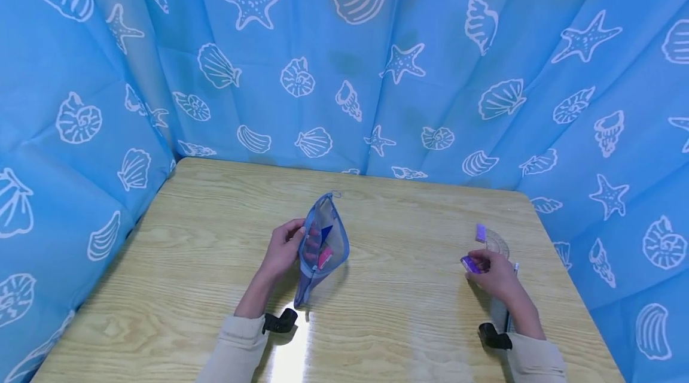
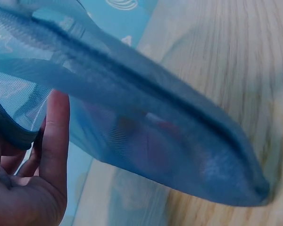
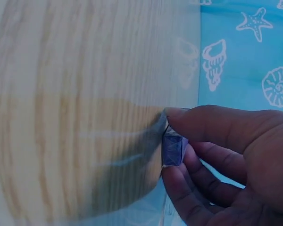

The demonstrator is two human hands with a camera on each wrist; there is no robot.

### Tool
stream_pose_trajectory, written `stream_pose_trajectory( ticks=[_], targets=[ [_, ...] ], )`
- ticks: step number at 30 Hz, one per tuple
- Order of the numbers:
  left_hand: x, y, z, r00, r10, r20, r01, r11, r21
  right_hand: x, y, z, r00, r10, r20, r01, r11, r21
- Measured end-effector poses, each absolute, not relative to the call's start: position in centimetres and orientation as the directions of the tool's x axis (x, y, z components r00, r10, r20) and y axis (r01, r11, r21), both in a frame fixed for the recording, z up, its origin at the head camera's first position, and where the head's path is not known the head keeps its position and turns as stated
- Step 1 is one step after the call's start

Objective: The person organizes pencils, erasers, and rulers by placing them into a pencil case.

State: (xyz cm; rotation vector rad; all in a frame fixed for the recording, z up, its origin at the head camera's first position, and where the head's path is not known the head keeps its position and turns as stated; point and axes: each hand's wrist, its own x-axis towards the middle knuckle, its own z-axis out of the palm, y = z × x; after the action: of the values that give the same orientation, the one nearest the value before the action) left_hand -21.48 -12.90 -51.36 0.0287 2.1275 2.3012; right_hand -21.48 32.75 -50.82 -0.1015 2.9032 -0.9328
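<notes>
My left hand grips a blue mesh pouch by its left side, and the pouch's mouth gapes toward me. Through the opening show a pink piece and a dark blue pointed piece. In the left wrist view the pouch slants across, with my fingers behind and below its edge. On the right, my right hand pinches a small purple block between thumb and fingers. Its wrapped-looking end faces the right wrist camera.
Beyond my right hand lie another purple block and a clear protractor. A pen-like stick and a greyish flat strip are partly hidden under the right forearm. A blue shell-print curtain surrounds the wooden table.
</notes>
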Motion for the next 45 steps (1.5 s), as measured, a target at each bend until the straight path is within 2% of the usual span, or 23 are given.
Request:
stream_pose_trajectory(
  ticks=[12, 26, 34, 45],
  targets=[
    [-21.1, -13.0, -51.0, -1.000, 0.017, -0.018, -0.019, -0.073, 0.997, -21.8, 32.3, -50.4, -0.988, -0.060, -0.140, 0.031, 0.820, -0.572],
    [-21.4, -13.3, -50.9, -1.000, -0.006, -0.003, -0.002, -0.086, 0.996, -21.5, 32.2, -50.5, -0.990, -0.042, -0.134, 0.042, 0.819, -0.572],
    [-21.4, -13.4, -51.0, -1.000, 0.013, -0.004, -0.005, -0.086, 0.996, -21.4, 31.9, -50.5, -0.993, -0.059, -0.097, 0.004, 0.836, -0.548],
    [-21.4, -13.5, -51.3, -0.999, 0.037, 0.000, -0.003, -0.086, 0.996, -21.3, 31.6, -50.3, -0.994, -0.027, -0.105, 0.036, 0.830, -0.556]
  ],
)
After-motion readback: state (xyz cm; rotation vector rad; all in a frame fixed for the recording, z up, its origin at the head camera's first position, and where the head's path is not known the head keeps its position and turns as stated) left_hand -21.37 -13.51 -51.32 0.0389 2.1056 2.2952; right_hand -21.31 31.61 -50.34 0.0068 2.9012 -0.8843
